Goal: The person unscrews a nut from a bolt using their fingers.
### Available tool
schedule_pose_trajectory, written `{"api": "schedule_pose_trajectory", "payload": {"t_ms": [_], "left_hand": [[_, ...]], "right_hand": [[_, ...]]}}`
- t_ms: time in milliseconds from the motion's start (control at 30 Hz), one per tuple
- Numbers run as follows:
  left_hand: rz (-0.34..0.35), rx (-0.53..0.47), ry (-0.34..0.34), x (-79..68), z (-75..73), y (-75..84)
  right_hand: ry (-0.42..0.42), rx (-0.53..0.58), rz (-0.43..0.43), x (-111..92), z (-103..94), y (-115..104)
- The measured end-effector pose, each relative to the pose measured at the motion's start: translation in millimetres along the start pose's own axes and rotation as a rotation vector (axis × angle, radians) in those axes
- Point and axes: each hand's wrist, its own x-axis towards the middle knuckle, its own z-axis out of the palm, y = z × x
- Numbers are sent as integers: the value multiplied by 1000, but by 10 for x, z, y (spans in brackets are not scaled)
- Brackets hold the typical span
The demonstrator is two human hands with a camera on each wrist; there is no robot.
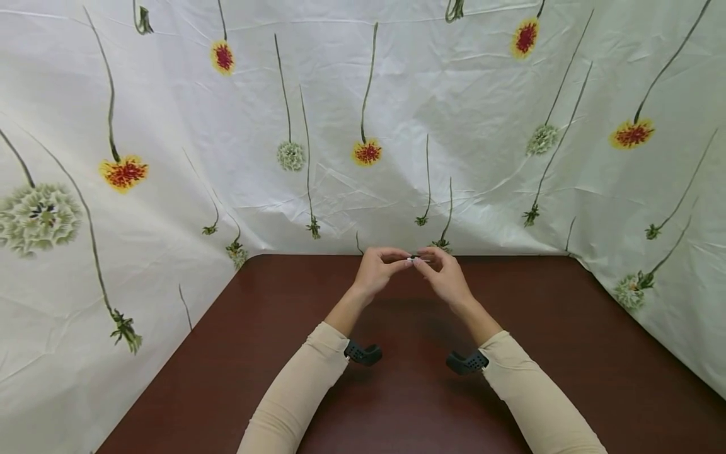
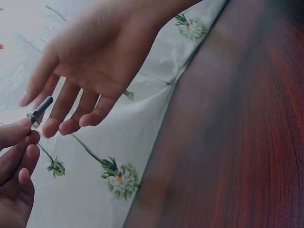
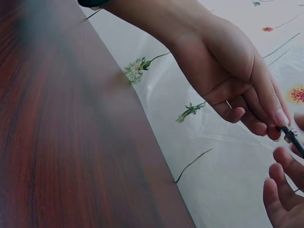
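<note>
A small dark metal bolt with a shiny nut around it is between my two hands, raised over the far part of the table. My left hand pinches one end between thumb and fingers. In the left wrist view, the left hand is at the lower left. My right hand reaches around the bolt's other end. Its thumb stands apart from the shank, and its remaining fingers are loosely bent. Only part of the right hand shows in the right wrist view.
Beneath both arms lies a dark red-brown wooden table. White cloth printed with flowers hangs along its back and sides. Dark bands are on both wrists, over beige sleeves.
</note>
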Motion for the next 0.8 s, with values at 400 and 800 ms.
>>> {"api": "schedule_pose_trajectory", "payload": {"t_ms": [400,800], "left_hand": [[-15,-2,-9,-12,-3,-17],[-2,-33,-41,30,5,-15]], "right_hand": [[27,28,-41,-5,13,-5],[-5,29,-53,21,-23,63]]}}
